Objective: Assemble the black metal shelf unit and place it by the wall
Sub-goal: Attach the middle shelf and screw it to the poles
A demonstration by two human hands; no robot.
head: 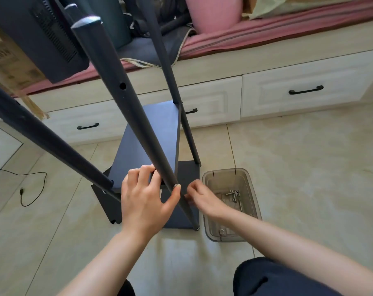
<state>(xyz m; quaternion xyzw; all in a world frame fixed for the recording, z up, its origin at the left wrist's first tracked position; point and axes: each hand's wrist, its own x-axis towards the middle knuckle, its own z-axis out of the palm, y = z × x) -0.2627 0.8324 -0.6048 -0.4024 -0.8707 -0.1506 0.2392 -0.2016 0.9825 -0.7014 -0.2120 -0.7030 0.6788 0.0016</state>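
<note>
The black shelf unit [151, 146] stands on the tiled floor [298, 157] in the middle of the view, next to the white drawers [305, 90], with its poles rising toward the camera. The person is fixing the middle shelf board [147, 137] to the near pole [125, 107].

The left hand [145, 201] holds the corner of that board, fingers curled over its edge, and its thumb presses a small silver screw [177, 185] against the pole. The right hand [202, 199], at about three o'clock from the pole, has its fingers bunched close. Whether they pinch anything cannot be told.

A clear tub [254, 201] with more screws [234, 194] sits further out at three o'clock.

The step looks like screwing this corner tight. Next, the screw must line up with its hole and be turned while the board is held level.
</note>
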